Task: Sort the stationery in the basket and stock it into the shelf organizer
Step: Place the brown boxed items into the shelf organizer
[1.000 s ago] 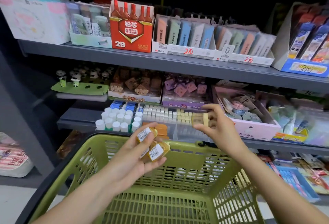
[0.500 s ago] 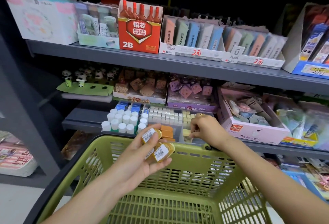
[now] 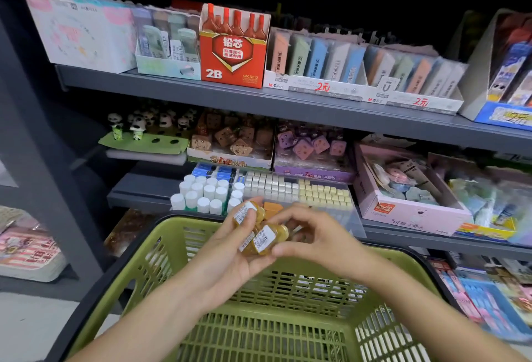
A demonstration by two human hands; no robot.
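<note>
- Small amber stationery pieces (image 3: 267, 236) with white price labels, bunched above the green basket (image 3: 161, 258), just in front of the shelf organizer (image 3: 316, 194).
- Cupped in the left hand (image 3: 230, 255), palm up, fingers curled around them.
- Right hand (image 3: 313, 235) touching the bunch from the right, fingertips apparently pinching one piece; grip partly hidden.

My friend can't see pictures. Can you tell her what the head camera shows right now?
A person's left hand holds several small yellow pieces with price stickers above a green basket, while the right hand reaches in to pinch one. Behind them, a shop shelf organizer holds rows of little white and pale yellow pieces beside white-capped bottles.
</note>
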